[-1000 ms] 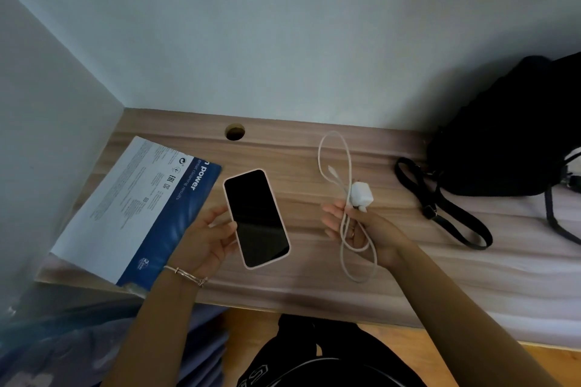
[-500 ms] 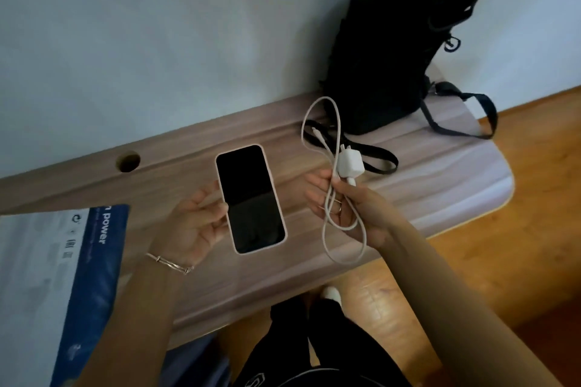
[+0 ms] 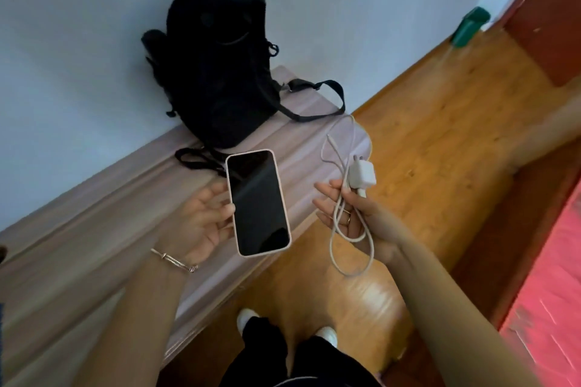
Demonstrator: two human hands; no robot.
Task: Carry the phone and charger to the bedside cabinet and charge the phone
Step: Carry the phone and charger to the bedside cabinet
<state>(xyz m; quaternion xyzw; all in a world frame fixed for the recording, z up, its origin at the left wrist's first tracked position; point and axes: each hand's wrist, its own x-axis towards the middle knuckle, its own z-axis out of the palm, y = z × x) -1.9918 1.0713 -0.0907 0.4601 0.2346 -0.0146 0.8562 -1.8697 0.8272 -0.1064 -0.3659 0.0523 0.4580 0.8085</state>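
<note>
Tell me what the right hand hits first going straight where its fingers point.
Probably the phone in the left hand: the right hand points at its near edge, though depth is unclear.

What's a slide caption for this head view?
Left hand holds a phone, right hand holds a white charger by its looped cable, beside a desk bearing a black backpack.

dark-screened phone (image 3: 257,202) face up — white charger (image 3: 361,176), cable looped, held aloft.

Single head-worn wide view, tilted downward, close over desk (image 3: 94,239) and floor (image 3: 440,135).
</note>
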